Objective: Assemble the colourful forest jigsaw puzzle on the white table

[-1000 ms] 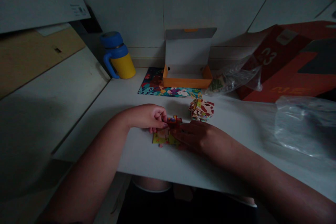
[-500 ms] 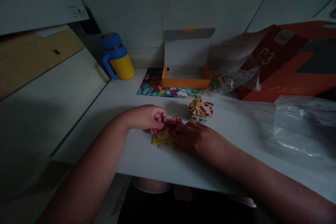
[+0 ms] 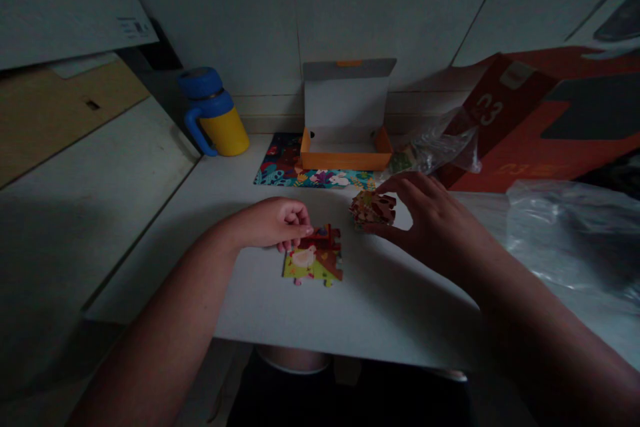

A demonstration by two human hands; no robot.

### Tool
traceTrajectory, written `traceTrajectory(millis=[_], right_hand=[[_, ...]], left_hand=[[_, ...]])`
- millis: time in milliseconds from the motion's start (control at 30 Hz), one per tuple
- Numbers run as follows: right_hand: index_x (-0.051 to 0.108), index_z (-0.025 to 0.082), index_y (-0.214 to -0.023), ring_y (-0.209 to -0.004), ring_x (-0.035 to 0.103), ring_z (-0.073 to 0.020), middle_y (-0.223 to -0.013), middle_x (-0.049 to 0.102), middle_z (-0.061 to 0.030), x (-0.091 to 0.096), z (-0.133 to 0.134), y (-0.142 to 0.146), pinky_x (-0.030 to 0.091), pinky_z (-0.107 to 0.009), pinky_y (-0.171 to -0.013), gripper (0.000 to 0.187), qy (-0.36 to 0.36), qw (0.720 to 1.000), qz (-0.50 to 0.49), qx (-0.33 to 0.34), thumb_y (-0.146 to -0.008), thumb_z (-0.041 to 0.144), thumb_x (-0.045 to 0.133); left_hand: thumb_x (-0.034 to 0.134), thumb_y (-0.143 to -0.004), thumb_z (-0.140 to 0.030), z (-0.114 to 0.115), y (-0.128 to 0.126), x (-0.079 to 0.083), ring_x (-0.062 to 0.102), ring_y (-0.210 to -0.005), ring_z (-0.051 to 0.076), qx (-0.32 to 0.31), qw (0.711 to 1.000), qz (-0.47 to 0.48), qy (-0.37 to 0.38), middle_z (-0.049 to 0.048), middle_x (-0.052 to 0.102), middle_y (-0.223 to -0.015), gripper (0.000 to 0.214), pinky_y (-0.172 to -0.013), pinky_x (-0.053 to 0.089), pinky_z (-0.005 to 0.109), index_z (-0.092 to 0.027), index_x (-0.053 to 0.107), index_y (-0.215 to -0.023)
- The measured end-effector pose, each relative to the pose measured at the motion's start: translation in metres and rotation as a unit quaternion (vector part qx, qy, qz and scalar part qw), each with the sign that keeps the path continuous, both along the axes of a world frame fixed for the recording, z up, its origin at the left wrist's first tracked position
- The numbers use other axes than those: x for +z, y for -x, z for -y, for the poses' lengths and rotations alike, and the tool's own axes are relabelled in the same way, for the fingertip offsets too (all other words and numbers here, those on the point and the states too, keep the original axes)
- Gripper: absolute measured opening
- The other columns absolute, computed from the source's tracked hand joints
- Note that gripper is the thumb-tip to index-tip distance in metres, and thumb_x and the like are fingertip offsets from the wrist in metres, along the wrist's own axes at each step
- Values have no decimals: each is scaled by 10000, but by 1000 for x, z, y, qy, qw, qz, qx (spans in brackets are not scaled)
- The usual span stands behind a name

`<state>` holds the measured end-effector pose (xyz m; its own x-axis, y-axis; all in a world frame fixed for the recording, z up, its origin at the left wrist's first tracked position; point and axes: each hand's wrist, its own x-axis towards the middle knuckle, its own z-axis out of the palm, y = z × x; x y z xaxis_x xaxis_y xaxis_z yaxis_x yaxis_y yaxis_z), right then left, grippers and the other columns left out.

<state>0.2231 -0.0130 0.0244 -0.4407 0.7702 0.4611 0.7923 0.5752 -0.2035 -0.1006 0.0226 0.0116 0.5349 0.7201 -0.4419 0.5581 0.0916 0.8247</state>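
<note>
A small joined patch of jigsaw pieces [image 3: 323, 261], showing a pale hen on green and a red part at the top, lies flat on the white table. My left hand [image 3: 283, 223] rests at its upper left corner, fingers curled in and thumb over the red part. Whether anything is pinched there is hidden. To the right stands a pile of loose jigsaw pieces [image 3: 371, 208], brown and cream on top. My right hand [image 3: 425, 213] arches around the pile's right side, thumb at the front and fingertips behind, spread apart with no piece lifted.
Behind the pile, an open orange box [image 3: 345, 160] stands on a colourful picture sheet [image 3: 280, 170]. A blue and yellow mug [image 3: 220, 117] is at the back left. Clear plastic bags [image 3: 565, 240] and a large red box [image 3: 575, 140] occupy the right. A cabinet [image 3: 100, 180] borders the left.
My right hand has left the joined jigsaw pieces and moved up and right to the pile, its fingers now spread. My left hand stays by the patch. The view has shifted slightly.
</note>
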Motion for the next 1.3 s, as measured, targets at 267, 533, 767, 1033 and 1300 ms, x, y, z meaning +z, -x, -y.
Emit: traceTrajectory(millis=[267, 533, 767, 1033, 1300], right_hand=[[661, 229, -1162, -1008, 708, -307, -1137, 734, -119, -1, -7, -13, 568, -484, -918, 313, 62, 998, -21, 12, -943, 431, 756], [691, 232, -1142, -972, 738, -303, -1131, 764, -108, 4, -5, -11, 580, -459, -876, 290, 70, 997, -31, 3, -908, 374, 787], [717, 236, -1154, -932, 766, -270, -1136, 793, -94, 10, -1, -12, 600, -429, -848, 244, 99, 994, -48, 13, -980, 405, 695], [724, 228, -1099, -929, 770, -282, -1077, 800, -102, 13, -1, -18, 637, -418, -786, 417, 125, 980, -152, -33, -883, 578, 790], [674, 264, -1143, -965, 759, -247, -1143, 779, -67, 7, 13, 6, 632, -396, -842, 350, 90, 969, -213, 82, -880, 412, 852]], left_hand=[[746, -904, -433, -1, -1, 3, 587, -550, 101, 19, 999, 20, -42, -30, 637, -688, 270, -498, 461, 202, -201, 608, -904], [729, -914, -451, -1, -3, 2, 592, -596, 118, 19, 998, 22, -47, -18, 635, -720, 276, -541, 473, 231, -200, 615, -909], [718, -911, -439, 0, -3, 3, 578, -606, 112, 14, 999, 25, -46, -10, 640, -736, 271, -552, 455, 226, -189, 612, -917], [758, -897, -433, -3, -1, -2, 579, -599, 102, 12, 998, 35, -51, -23, 643, -717, 288, -550, 439, 213, -179, 624, -913], [767, -890, -666, 11, -17, 12, 730, -816, 164, -56, 970, 234, 35, 130, 792, -1028, 565, -738, 568, 282, -144, 691, -1092]])
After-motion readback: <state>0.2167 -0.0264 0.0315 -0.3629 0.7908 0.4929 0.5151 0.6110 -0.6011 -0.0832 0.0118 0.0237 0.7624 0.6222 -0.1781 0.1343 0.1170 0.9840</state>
